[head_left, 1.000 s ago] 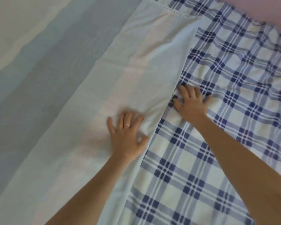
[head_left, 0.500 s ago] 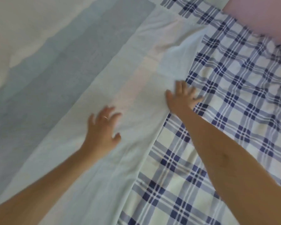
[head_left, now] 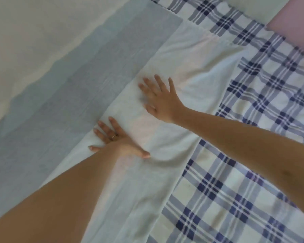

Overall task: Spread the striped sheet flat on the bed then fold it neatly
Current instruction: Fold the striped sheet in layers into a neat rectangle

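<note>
I count two hands, one striped sheet (head_left: pixel 139 190). Left hand (head_left: pixel 119 140) lies flat on it, fingers spread, gripping nothing; just beyond, right hand (head_left: pixel 162 100) is splayed flat too. Sheet runs under both, over one plaid bed cover (head_left: pixel 235 190); one pink pillow (head_left: pixel 297 27) beyond.

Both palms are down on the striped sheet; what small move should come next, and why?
Probably sweep the right hand outward toward the plaid cover, with the left hand pressing as an anchor. Both hands lie flat, fingers straight, on a pale band of the striped sheet, and creases show between the right hand and the sheet's edge, so it is not yet flat.
</note>
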Action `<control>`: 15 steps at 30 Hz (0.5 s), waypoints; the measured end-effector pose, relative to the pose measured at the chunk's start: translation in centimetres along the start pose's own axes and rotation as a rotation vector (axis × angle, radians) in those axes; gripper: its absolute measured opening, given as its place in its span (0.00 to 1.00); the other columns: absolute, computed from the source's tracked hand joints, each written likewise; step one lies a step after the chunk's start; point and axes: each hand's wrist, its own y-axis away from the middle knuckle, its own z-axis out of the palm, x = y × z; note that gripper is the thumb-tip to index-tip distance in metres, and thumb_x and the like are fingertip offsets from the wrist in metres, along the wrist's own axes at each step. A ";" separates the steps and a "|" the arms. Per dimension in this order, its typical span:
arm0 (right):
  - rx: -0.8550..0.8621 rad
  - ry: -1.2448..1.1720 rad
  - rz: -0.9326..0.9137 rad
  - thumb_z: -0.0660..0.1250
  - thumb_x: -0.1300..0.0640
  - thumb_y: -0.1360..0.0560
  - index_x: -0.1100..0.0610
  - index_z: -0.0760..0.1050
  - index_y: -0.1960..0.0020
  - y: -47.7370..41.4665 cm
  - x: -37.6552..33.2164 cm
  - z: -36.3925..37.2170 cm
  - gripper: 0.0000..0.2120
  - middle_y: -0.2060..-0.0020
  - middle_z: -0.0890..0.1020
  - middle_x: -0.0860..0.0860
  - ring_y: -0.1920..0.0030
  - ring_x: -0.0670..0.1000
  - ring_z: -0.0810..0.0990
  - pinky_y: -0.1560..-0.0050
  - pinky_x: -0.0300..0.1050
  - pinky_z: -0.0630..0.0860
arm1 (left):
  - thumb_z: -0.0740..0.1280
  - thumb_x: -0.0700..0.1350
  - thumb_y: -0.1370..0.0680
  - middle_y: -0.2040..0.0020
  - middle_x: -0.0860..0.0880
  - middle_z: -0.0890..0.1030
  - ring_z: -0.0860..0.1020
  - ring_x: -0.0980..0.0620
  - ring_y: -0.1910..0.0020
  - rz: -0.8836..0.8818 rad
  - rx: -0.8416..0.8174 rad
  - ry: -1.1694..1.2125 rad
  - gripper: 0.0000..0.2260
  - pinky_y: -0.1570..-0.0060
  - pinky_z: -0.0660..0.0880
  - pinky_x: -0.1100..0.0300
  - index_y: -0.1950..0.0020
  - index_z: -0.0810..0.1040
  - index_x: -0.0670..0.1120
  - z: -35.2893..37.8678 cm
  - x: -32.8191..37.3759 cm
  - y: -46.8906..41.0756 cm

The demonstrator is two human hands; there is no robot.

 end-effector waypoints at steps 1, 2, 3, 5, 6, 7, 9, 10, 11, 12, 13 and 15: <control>-0.006 0.066 -0.077 0.47 0.41 0.22 0.46 0.56 0.23 0.0 1.7 0.5 0.28 0.24 0.58 0.49 0.25 0.62 0.58 0.36 0.75 0.57 | 0.77 0.68 0.48 0.28 0.37 0.26 0.28 0.37 0.29 -0.003 -0.033 -0.012 0.73 0.38 0.41 0.26 0.28 0.24 0.44 0.0 0.4 0.0; -0.030 0.120 -0.062 0.46 0.38 0.22 0.42 0.53 0.23 -0.3 4.2 1.4 0.28 0.23 0.56 0.46 0.25 0.62 0.57 0.37 0.77 0.57 | 0.77 0.67 0.48 0.29 0.37 0.26 0.28 0.37 0.29 -0.023 -0.067 -0.022 0.73 0.38 0.41 0.26 0.29 0.24 0.44 -0.2 0.7 -0.4; -0.098 0.082 0.113 0.43 0.35 0.22 0.39 0.45 0.23 0.3 7.2 1.7 0.29 0.22 0.49 0.44 0.24 0.62 0.52 0.36 0.78 0.53 | 0.77 0.67 0.48 0.28 0.36 0.26 0.28 0.36 0.29 -0.023 -0.077 -0.021 0.73 0.38 0.41 0.26 0.28 0.24 0.44 -0.2 0.9 -0.5; -0.192 -0.072 0.676 0.37 0.31 0.24 0.38 0.33 0.25 2.8 13.9 2.0 0.31 0.24 0.37 0.42 0.24 0.62 0.41 0.33 0.77 0.45 | 0.77 0.68 0.48 0.28 0.36 0.28 0.29 0.36 0.28 -0.037 -0.080 -0.023 0.73 0.38 0.41 0.26 0.28 0.25 0.44 -0.1 0.7 -0.7; -0.240 -0.134 0.906 0.36 0.31 0.25 0.39 0.31 0.25 4.6 16.3 1.6 0.32 0.24 0.35 0.43 0.24 0.62 0.39 0.33 0.76 0.43 | 0.77 0.68 0.48 0.28 0.36 0.28 0.29 0.36 0.28 -0.048 -0.097 -0.020 0.73 0.37 0.41 0.26 0.28 0.25 0.44 -0.1 0.8 -0.6; -0.292 -0.182 1.066 0.36 0.31 0.24 0.41 0.32 0.24 6.2 17.9 1.1 0.33 0.24 0.36 0.44 0.24 0.62 0.39 0.33 0.76 0.42 | 0.77 0.68 0.48 0.28 0.36 0.28 0.29 0.36 0.28 -0.044 -0.105 -0.019 0.73 0.37 0.41 0.26 0.28 0.25 0.44 -0.2 1.0 -0.6; -0.252 -0.158 1.156 0.39 0.34 0.22 0.48 0.36 0.22 7.2 18.7 0.2 0.33 0.23 0.39 0.47 0.24 0.61 0.40 0.32 0.74 0.41 | 0.77 0.67 0.48 0.27 0.35 0.29 0.30 0.36 0.28 -0.043 -0.103 -0.032 0.72 0.37 0.42 0.26 0.27 0.26 0.43 -0.6 1.2 -0.4; -0.194 -0.082 1.115 0.41 0.38 0.20 0.52 0.37 0.22 6.8 17.8 0.0 0.32 0.23 0.39 0.50 0.24 0.61 0.40 0.30 0.72 0.41 | 0.77 0.67 0.48 0.27 0.35 0.29 0.30 0.36 0.28 -0.048 -0.106 -0.036 0.72 0.37 0.42 0.27 0.27 0.27 0.43 -0.8 1.3 -0.3; -0.119 -0.018 1.033 0.42 0.42 0.19 0.55 0.39 0.22 5.9 16.4 -0.4 0.32 0.23 0.40 0.52 0.24 0.60 0.41 0.29 0.70 0.41 | 0.77 0.67 0.48 0.27 0.35 0.30 0.31 0.35 0.28 -0.052 -0.112 -0.031 0.72 0.37 0.42 0.26 0.26 0.27 0.43 -0.9 1.4 -0.2; -0.040 0.007 0.896 0.43 0.43 0.20 0.57 0.41 0.22 4.6 14.4 -0.5 0.31 0.22 0.42 0.54 0.23 0.61 0.42 0.28 0.69 0.41 | 0.76 0.68 0.48 0.27 0.35 0.30 0.31 0.35 0.28 -0.054 -0.116 -0.029 0.72 0.37 0.42 0.26 0.26 0.27 0.43 -1.0 1.4 -0.3; 0.012 -0.041 0.700 0.43 0.43 0.21 0.57 0.45 0.22 3.6 11.9 -0.9 0.32 0.22 0.47 0.55 0.23 0.61 0.46 0.28 0.69 0.43 | 0.76 0.68 0.48 0.27 0.34 0.30 0.31 0.34 0.28 -0.054 -0.136 -0.028 0.72 0.37 0.43 0.26 0.27 0.27 0.43 -1.0 1.5 -0.1; -0.011 -0.035 0.113 0.47 0.40 0.23 0.52 0.57 0.23 1.7 7.2 0.2 0.31 0.24 0.60 0.53 0.25 0.64 0.56 0.32 0.74 0.52 | 0.76 0.69 0.48 0.28 0.34 0.29 0.30 0.33 0.28 -0.055 -0.162 -0.053 0.73 0.37 0.43 0.25 0.28 0.26 0.42 -1.0 1.4 -0.3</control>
